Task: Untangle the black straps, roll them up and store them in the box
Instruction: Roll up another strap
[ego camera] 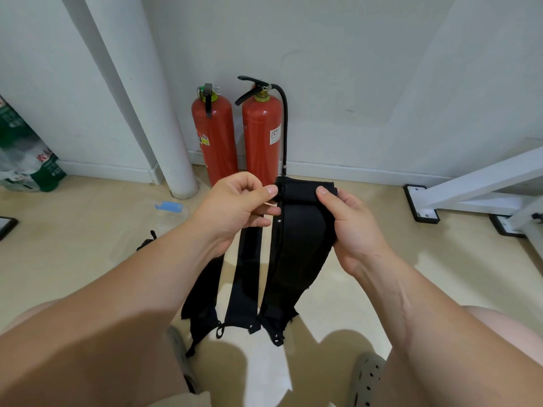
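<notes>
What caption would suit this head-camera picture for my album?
Left hand and right hand grip black straps, top end rolled over, before two red fire extinguishers.

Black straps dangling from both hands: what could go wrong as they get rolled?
The black straps hang as three strips, and their buckled ends could snag on each other. The rolled top, held only by the left hand and right hand, might loosen and unwind.
</notes>
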